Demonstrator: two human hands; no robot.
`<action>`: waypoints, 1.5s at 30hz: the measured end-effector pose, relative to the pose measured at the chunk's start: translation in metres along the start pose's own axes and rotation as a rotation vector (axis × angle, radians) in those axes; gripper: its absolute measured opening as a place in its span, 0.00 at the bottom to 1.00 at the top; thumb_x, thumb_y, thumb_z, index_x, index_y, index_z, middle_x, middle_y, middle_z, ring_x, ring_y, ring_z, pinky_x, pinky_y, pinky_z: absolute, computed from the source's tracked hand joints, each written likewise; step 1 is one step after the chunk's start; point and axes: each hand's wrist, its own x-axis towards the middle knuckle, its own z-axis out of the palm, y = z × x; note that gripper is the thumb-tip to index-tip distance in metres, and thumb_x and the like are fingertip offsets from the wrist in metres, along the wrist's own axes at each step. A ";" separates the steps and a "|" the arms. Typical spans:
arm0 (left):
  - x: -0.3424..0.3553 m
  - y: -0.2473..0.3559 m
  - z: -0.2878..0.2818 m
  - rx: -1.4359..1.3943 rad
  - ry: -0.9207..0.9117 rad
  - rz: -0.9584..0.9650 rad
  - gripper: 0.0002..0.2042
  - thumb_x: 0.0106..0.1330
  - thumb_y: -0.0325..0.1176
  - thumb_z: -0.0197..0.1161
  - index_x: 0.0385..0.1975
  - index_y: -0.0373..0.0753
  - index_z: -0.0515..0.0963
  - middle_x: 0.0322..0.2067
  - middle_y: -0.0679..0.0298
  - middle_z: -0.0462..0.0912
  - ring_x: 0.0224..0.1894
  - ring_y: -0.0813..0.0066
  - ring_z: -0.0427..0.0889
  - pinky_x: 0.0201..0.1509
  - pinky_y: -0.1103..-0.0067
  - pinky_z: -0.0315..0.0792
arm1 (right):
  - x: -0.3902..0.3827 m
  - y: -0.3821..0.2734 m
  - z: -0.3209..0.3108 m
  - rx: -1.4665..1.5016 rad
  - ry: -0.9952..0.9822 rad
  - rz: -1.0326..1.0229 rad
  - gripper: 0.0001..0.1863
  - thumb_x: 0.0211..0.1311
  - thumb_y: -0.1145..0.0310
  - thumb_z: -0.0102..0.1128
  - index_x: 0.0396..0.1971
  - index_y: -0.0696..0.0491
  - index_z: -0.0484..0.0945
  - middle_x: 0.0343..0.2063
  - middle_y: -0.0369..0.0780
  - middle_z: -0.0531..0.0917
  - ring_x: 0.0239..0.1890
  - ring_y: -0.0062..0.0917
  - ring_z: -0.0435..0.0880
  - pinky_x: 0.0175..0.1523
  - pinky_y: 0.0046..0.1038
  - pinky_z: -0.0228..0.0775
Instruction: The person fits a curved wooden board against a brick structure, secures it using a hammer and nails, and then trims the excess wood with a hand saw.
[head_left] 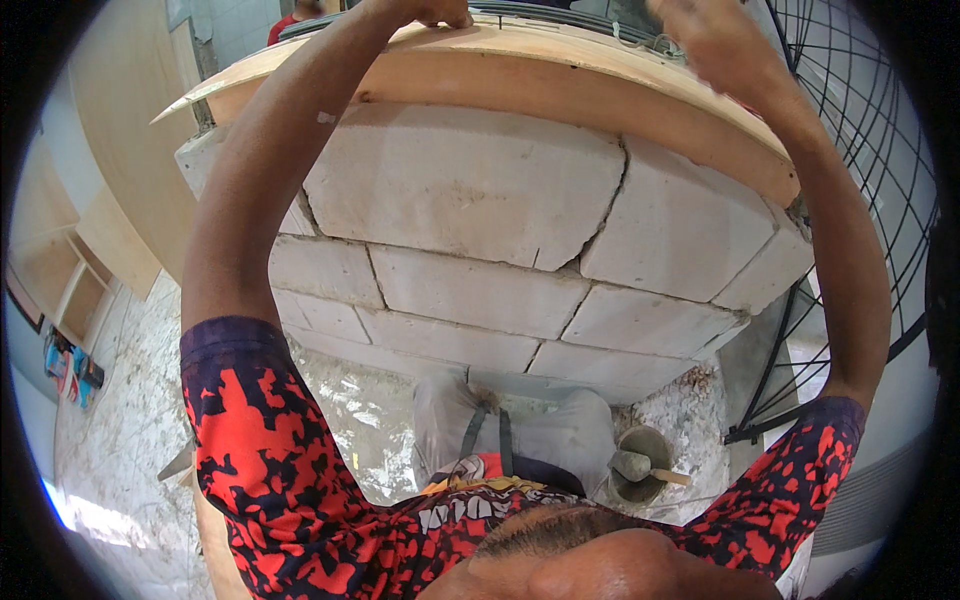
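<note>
Both my arms reach forward over a wooden board [560, 95] lying along the top of a wall of pale blocks [465, 185]. My left hand [437, 12] rests on the board's upper face near the top edge of the view, its fingers curled down; part of it is cut off, and anything within it is hidden. Farther right, my right hand [712, 50] is smeared by motion above the board, so its fingers cannot be made out. Long dark rods or cables [560, 15] run along the far side, between the hands. A thin loose wire [662, 45] lies beside the right hand.
A black metal grille [845, 130] stands close at the right. Below the wall, a bucket [640, 485] holds a trowel with a wooden handle [670, 477]. Plywood sheets [125, 130] lean at the left, near blue tools [72, 370]. Someone in red [290, 25] is partly visible beyond the board.
</note>
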 end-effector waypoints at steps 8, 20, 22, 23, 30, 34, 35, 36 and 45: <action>-0.003 0.023 -0.009 0.061 -0.028 -0.136 0.15 0.48 0.40 0.69 0.26 0.32 0.82 0.24 0.54 0.84 0.26 0.66 0.81 0.25 0.68 0.72 | 0.008 0.000 -0.030 0.275 0.026 -0.009 0.17 0.69 0.66 0.43 0.52 0.57 0.74 0.32 0.42 0.81 0.35 0.29 0.78 0.44 0.29 0.70; 0.004 0.021 -0.002 0.281 -0.076 -0.008 0.11 0.51 0.39 0.66 0.26 0.38 0.83 0.25 0.58 0.84 0.26 0.66 0.81 0.29 0.68 0.73 | -0.005 -0.024 -0.001 0.015 0.237 0.197 0.12 0.69 0.66 0.44 0.47 0.54 0.69 0.28 0.45 0.79 0.34 0.38 0.79 0.45 0.36 0.71; 0.018 -0.010 0.005 0.789 -0.094 0.434 0.07 0.53 0.37 0.65 0.27 0.43 0.83 0.24 0.61 0.83 0.27 0.66 0.81 0.30 0.69 0.73 | 0.008 0.007 0.013 -0.157 0.043 -0.244 0.12 0.69 0.67 0.45 0.48 0.53 0.70 0.32 0.46 0.81 0.37 0.38 0.81 0.45 0.36 0.72; 0.022 -0.015 0.011 0.673 -0.075 0.321 0.05 0.53 0.37 0.64 0.26 0.45 0.83 0.24 0.62 0.83 0.27 0.67 0.80 0.30 0.69 0.73 | 0.002 0.009 0.010 -0.246 -0.133 -0.103 0.12 0.68 0.68 0.46 0.49 0.53 0.70 0.33 0.47 0.82 0.39 0.37 0.82 0.45 0.36 0.72; 0.038 -0.020 0.015 0.943 -0.074 0.605 0.04 0.53 0.36 0.63 0.24 0.47 0.83 0.23 0.61 0.83 0.27 0.64 0.81 0.30 0.69 0.73 | -0.011 -0.005 -0.002 -0.027 0.132 -0.009 0.14 0.69 0.65 0.47 0.50 0.52 0.71 0.38 0.49 0.82 0.41 0.40 0.83 0.48 0.38 0.72; 0.007 0.018 0.003 0.482 -0.017 0.041 0.06 0.54 0.38 0.62 0.22 0.46 0.83 0.24 0.58 0.83 0.27 0.61 0.82 0.29 0.68 0.73 | -0.018 -0.019 -0.008 -0.242 -0.299 0.144 0.13 0.69 0.66 0.44 0.48 0.54 0.72 0.39 0.50 0.81 0.45 0.41 0.81 0.50 0.37 0.70; 0.009 0.014 0.009 0.457 0.021 0.057 0.06 0.55 0.38 0.62 0.21 0.46 0.83 0.24 0.58 0.83 0.27 0.61 0.82 0.29 0.68 0.73 | -0.022 -0.023 -0.009 -0.209 -0.227 0.091 0.13 0.69 0.66 0.44 0.48 0.54 0.73 0.39 0.50 0.81 0.45 0.41 0.81 0.49 0.37 0.70; 0.008 0.010 0.017 0.430 0.059 0.074 0.07 0.55 0.38 0.62 0.20 0.47 0.83 0.24 0.59 0.83 0.27 0.62 0.82 0.28 0.67 0.73 | -0.015 -0.015 -0.005 -0.190 -0.150 0.149 0.13 0.69 0.66 0.45 0.48 0.54 0.73 0.39 0.51 0.81 0.44 0.41 0.81 0.49 0.38 0.70; 0.020 -0.012 0.018 0.924 -0.047 0.557 0.07 0.54 0.36 0.59 0.22 0.45 0.83 0.23 0.60 0.83 0.26 0.62 0.82 0.29 0.66 0.73 | -0.009 0.033 0.009 -0.600 -0.093 -0.283 0.14 0.70 0.66 0.44 0.50 0.55 0.70 0.31 0.46 0.82 0.34 0.40 0.82 0.40 0.37 0.72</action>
